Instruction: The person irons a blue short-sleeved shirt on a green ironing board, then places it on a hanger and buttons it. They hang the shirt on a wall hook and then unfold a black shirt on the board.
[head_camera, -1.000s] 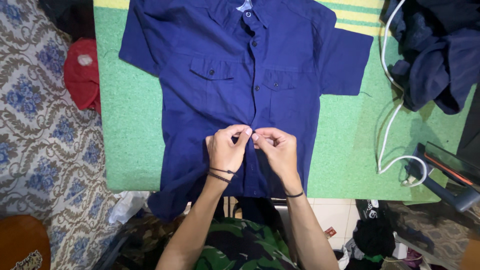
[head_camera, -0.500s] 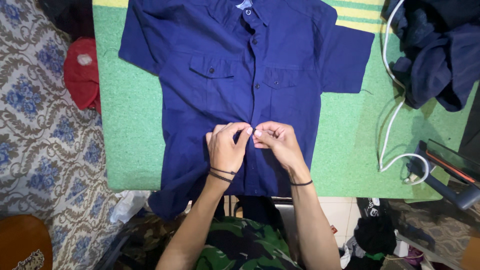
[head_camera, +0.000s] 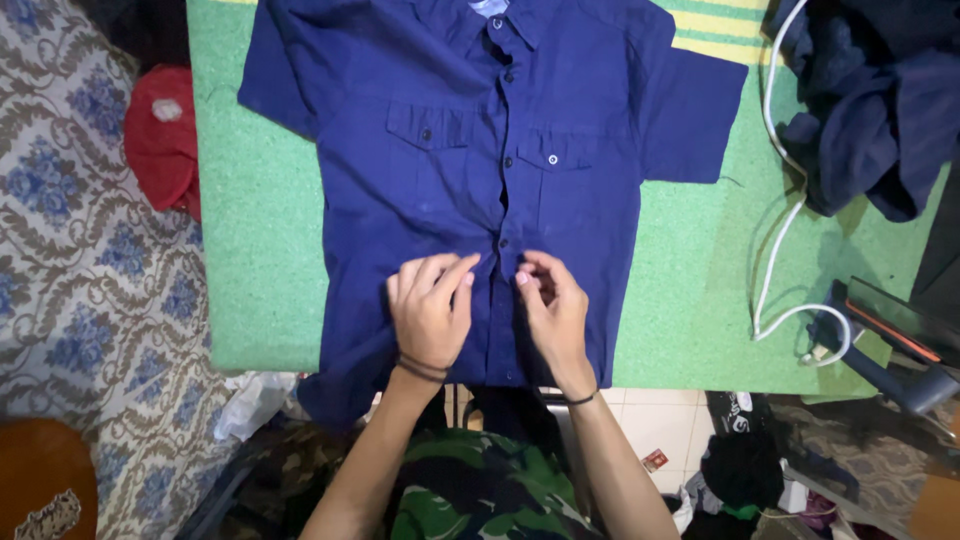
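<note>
A dark blue short-sleeved shirt (head_camera: 420, 190) lies face up, buttoned down the front, on a green padded board (head_camera: 260, 250). Both my hands are low on its button strip. My left hand (head_camera: 430, 310) lies flat on the cloth just left of the strip, fingers stretched out and holding nothing. My right hand (head_camera: 550, 305) is just right of the strip, its fingers curled and its thumb and forefinger pinching the edge of the cloth below a button. The shirt's hem hangs over the near edge of the board.
A dark iron (head_camera: 890, 340) lies at the board's right edge, its white cord (head_camera: 775, 270) looping across the green cover. A heap of dark blue clothes (head_camera: 870, 110) lies at the back right. On the patterned carpet (head_camera: 90, 280) to the left sits a red cloth (head_camera: 160, 130).
My hands have parted and slid a little down the button strip. The left hand let go of the cloth and flattened out. The right hand stays pinched.
</note>
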